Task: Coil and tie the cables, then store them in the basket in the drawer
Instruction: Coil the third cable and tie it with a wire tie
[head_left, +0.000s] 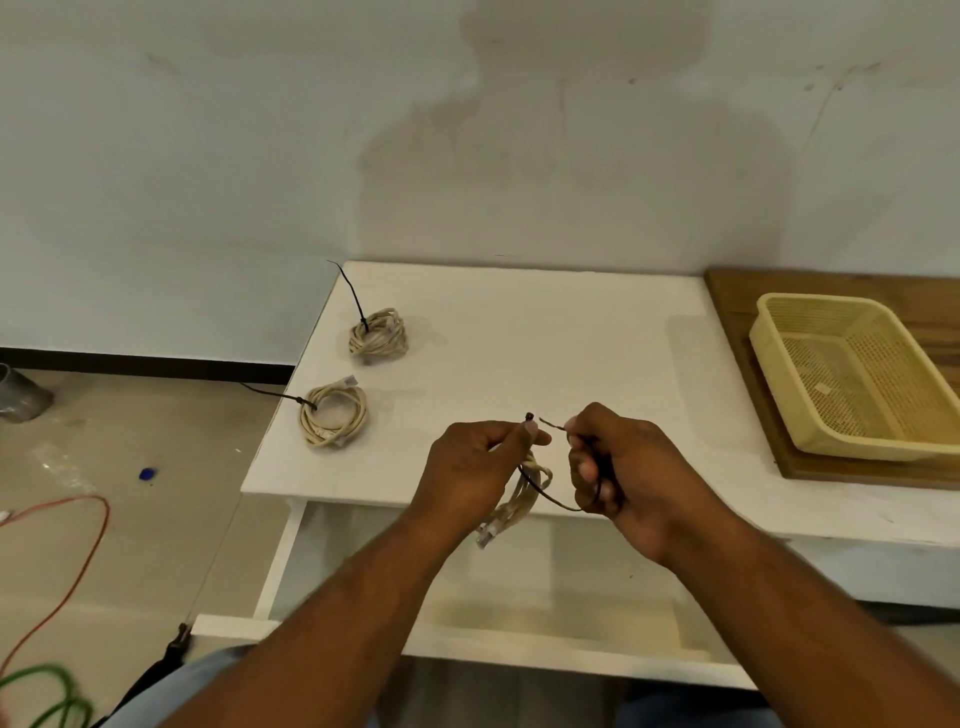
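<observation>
Right now I'm holding the beige cable bundle (519, 501) over the near edge of the white worktop (545, 338). My left hand (475, 467) is pinching it along with the head of the black tie (551, 498), and my right hand (621, 470), close beside it, is gripping the tie's tail. Two tied coils are lying at the left: far coil (378, 339), near coil (335, 415). The basket (779, 364) is sitting on a wooden board (831, 288) at the right.
</observation>
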